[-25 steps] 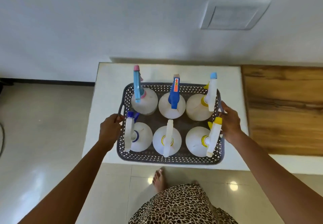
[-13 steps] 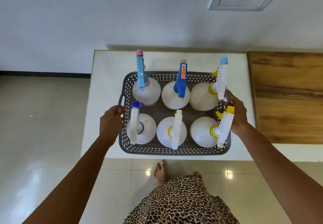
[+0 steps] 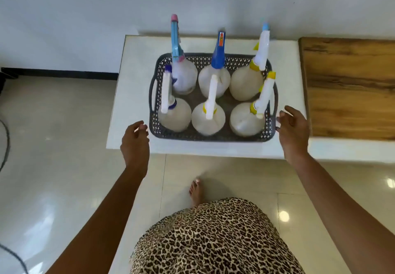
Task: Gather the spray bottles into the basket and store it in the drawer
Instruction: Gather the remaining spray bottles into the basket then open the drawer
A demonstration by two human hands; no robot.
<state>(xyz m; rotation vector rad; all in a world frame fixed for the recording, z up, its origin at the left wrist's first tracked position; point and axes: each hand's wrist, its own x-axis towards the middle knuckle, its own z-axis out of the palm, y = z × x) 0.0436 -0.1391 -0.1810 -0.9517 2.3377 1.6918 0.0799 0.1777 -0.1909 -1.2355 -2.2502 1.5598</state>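
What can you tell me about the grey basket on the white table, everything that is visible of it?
The basket is dark grey, apparently plastic, rectangular with rounded corners, lattice-perforated walls and a loop handle on each short side. It sits flat on the white table, near its front edge. Six white spray bottles stand upright in it, in two rows of three. The left hand and the right hand are open beside its short sides; neither grips it, though the right hand's fingertips are very close to the front right corner.

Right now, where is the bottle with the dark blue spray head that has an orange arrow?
In the head view, that bottle stands in the basket in the middle of the far row, between two other bottles.
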